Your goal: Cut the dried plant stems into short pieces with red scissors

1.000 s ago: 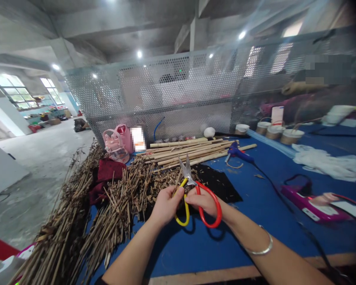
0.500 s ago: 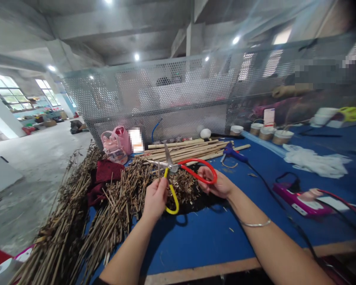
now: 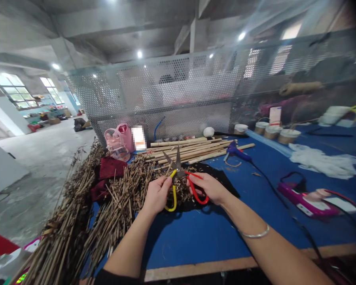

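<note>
A pair of scissors (image 3: 178, 172) with one yellow and one red handle is held over the table, its blades spread and pointing away from me. My left hand (image 3: 158, 194) is closed on the yellow handle. Around the red handle are the fingers of my right hand (image 3: 209, 187). Below the scissors lies a heap of dry plant clippings (image 3: 182, 194) on a black cloth (image 3: 222, 180). Bundles of dried stalks (image 3: 112, 213) spread to the left of my left hand.
Pale sticks (image 3: 195, 149) lie behind the clippings. A blue glue gun (image 3: 237, 152) and a purple power strip (image 3: 308, 200) with cords are on the right. A pink bag (image 3: 120, 140), dark red cloth (image 3: 111, 168) and white plastic (image 3: 326, 160) sit around. A perforated metal screen (image 3: 166, 93) stands behind.
My right hand has shifted left and now grips the red handle more firmly. The scissors have turned so that the blades point away from me. The view has swung slightly left.
</note>
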`<action>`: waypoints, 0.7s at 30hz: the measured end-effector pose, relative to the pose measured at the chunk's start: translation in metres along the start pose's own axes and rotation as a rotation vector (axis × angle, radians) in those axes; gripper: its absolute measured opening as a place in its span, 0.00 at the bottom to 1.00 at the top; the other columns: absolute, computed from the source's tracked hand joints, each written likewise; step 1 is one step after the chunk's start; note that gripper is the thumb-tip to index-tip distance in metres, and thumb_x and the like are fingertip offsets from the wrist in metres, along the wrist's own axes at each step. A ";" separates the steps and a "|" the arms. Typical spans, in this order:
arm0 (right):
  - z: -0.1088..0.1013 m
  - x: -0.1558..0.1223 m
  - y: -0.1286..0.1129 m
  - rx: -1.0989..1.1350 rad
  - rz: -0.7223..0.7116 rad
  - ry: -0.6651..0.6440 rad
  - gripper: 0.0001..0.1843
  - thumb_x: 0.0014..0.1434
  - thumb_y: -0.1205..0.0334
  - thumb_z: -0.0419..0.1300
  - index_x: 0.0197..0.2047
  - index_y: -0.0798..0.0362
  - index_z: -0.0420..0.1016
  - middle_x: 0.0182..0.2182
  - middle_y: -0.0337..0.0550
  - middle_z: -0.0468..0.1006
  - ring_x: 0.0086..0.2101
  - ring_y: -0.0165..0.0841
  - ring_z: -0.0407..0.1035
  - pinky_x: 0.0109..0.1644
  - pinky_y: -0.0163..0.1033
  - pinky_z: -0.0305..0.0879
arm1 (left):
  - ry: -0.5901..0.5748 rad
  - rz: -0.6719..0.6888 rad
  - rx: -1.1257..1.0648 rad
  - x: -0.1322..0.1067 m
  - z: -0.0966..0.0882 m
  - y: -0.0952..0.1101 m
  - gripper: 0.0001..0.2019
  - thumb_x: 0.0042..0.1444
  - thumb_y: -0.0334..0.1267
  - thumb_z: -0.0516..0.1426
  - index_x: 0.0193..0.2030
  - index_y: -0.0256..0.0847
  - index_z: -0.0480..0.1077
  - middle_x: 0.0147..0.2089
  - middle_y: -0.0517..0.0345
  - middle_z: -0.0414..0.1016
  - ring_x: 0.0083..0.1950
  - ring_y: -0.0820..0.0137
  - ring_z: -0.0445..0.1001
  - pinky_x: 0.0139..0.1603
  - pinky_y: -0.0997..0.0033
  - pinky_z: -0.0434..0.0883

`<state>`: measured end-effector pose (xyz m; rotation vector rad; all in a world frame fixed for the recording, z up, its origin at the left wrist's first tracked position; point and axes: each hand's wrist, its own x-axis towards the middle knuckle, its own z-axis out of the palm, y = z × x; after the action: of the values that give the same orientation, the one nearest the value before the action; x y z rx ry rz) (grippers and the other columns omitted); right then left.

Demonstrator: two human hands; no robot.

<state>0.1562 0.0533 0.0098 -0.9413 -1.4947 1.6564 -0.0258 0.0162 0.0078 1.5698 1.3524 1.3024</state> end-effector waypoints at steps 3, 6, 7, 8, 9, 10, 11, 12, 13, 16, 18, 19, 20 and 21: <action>0.009 0.001 0.000 0.073 -0.072 0.096 0.20 0.50 0.45 0.58 0.28 0.57 0.67 0.16 0.35 0.69 0.15 0.20 0.54 0.17 0.27 0.46 | 0.031 -0.029 -0.068 0.000 0.002 0.002 0.20 0.54 0.51 0.50 0.19 0.38 0.58 0.17 0.65 0.54 0.20 0.78 0.53 0.22 0.77 0.51; 0.015 0.001 0.001 0.103 -0.132 0.149 0.20 0.49 0.45 0.58 0.27 0.56 0.67 0.16 0.34 0.68 0.14 0.20 0.50 0.16 0.29 0.42 | 0.074 -0.056 -0.101 0.000 0.004 0.005 0.20 0.53 0.52 0.50 0.19 0.39 0.56 0.17 0.65 0.54 0.19 0.78 0.52 0.21 0.77 0.51; 0.016 0.001 0.002 0.118 -0.143 0.166 0.20 0.49 0.45 0.59 0.27 0.56 0.67 0.15 0.34 0.67 0.13 0.20 0.49 0.16 0.29 0.41 | 0.082 -0.054 -0.091 -0.001 0.005 0.005 0.21 0.54 0.52 0.50 0.19 0.39 0.56 0.17 0.65 0.55 0.20 0.78 0.53 0.22 0.77 0.51; 0.017 0.001 0.002 0.137 -0.149 0.186 0.19 0.49 0.45 0.59 0.27 0.56 0.67 0.15 0.34 0.66 0.13 0.20 0.48 0.15 0.29 0.41 | 0.087 -0.045 -0.072 -0.001 0.006 0.005 0.21 0.54 0.52 0.49 0.19 0.39 0.57 0.17 0.65 0.56 0.20 0.78 0.54 0.22 0.77 0.52; 0.018 0.001 0.002 0.161 -0.152 0.206 0.19 0.49 0.46 0.59 0.27 0.56 0.67 0.15 0.34 0.66 0.13 0.19 0.47 0.15 0.29 0.40 | 0.093 -0.033 -0.051 -0.001 0.007 0.004 0.21 0.55 0.51 0.48 0.19 0.39 0.57 0.17 0.64 0.57 0.21 0.77 0.55 0.23 0.77 0.54; 0.019 0.001 0.002 0.189 -0.151 0.228 0.19 0.48 0.46 0.60 0.27 0.55 0.66 0.14 0.33 0.66 0.13 0.19 0.47 0.15 0.28 0.40 | 0.098 -0.021 -0.032 -0.001 0.009 0.004 0.21 0.56 0.51 0.47 0.19 0.39 0.58 0.18 0.63 0.59 0.22 0.77 0.57 0.25 0.76 0.55; 0.019 0.001 0.002 0.217 -0.152 0.251 0.19 0.48 0.46 0.60 0.26 0.55 0.65 0.14 0.33 0.66 0.13 0.19 0.46 0.15 0.28 0.40 | 0.101 -0.012 -0.022 -0.002 0.010 0.003 0.21 0.57 0.51 0.46 0.20 0.38 0.59 0.19 0.63 0.60 0.22 0.76 0.58 0.26 0.76 0.56; 0.019 0.001 0.002 0.241 -0.154 0.275 0.19 0.47 0.46 0.61 0.26 0.55 0.65 0.14 0.34 0.66 0.12 0.19 0.46 0.14 0.28 0.41 | 0.101 -0.012 -0.023 -0.002 0.012 0.003 0.21 0.57 0.51 0.45 0.20 0.38 0.59 0.19 0.62 0.61 0.23 0.76 0.59 0.27 0.76 0.56; 0.019 0.001 0.001 0.261 -0.159 0.296 0.19 0.47 0.46 0.61 0.26 0.55 0.64 0.14 0.34 0.66 0.12 0.18 0.45 0.14 0.27 0.41 | 0.097 -0.020 -0.036 -0.003 0.015 0.003 0.21 0.57 0.51 0.45 0.20 0.39 0.60 0.19 0.62 0.61 0.23 0.76 0.59 0.27 0.76 0.57; 0.018 0.001 0.000 0.293 -0.175 0.354 0.19 0.46 0.46 0.61 0.26 0.55 0.65 0.14 0.34 0.67 0.12 0.18 0.45 0.13 0.27 0.42 | 0.073 -0.074 -0.136 -0.006 0.023 0.003 0.22 0.57 0.53 0.44 0.21 0.39 0.60 0.19 0.62 0.60 0.21 0.76 0.57 0.24 0.76 0.56; 0.016 0.001 -0.001 0.287 -0.187 0.375 0.19 0.47 0.46 0.61 0.27 0.55 0.66 0.15 0.35 0.68 0.12 0.19 0.46 0.13 0.27 0.43 | 0.051 -0.116 -0.210 -0.009 0.026 0.004 0.22 0.56 0.54 0.44 0.21 0.39 0.60 0.18 0.63 0.57 0.20 0.77 0.54 0.22 0.77 0.54; 0.015 0.000 -0.002 0.273 -0.195 0.372 0.19 0.47 0.46 0.61 0.27 0.55 0.66 0.15 0.35 0.68 0.12 0.19 0.47 0.13 0.27 0.43 | 0.042 -0.129 -0.236 -0.009 0.026 0.005 0.22 0.56 0.54 0.44 0.22 0.39 0.60 0.18 0.64 0.57 0.19 0.78 0.53 0.21 0.77 0.53; 0.014 0.000 -0.002 0.248 -0.200 0.355 0.19 0.47 0.46 0.61 0.27 0.55 0.66 0.15 0.35 0.68 0.12 0.19 0.47 0.14 0.28 0.43 | 0.039 -0.137 -0.251 -0.010 0.025 0.005 0.22 0.56 0.54 0.44 0.22 0.38 0.60 0.19 0.64 0.57 0.19 0.78 0.53 0.21 0.77 0.52; 0.013 0.000 -0.003 0.214 -0.198 0.322 0.19 0.47 0.46 0.61 0.27 0.55 0.66 0.15 0.35 0.68 0.12 0.19 0.48 0.14 0.28 0.42 | 0.048 -0.136 -0.253 -0.010 0.023 0.005 0.21 0.56 0.54 0.45 0.23 0.38 0.61 0.19 0.64 0.57 0.20 0.78 0.53 0.21 0.78 0.52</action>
<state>0.1449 0.0468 0.0133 -0.8645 -1.1316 1.4130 -0.0021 0.0078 0.0042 1.2619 1.2459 1.3749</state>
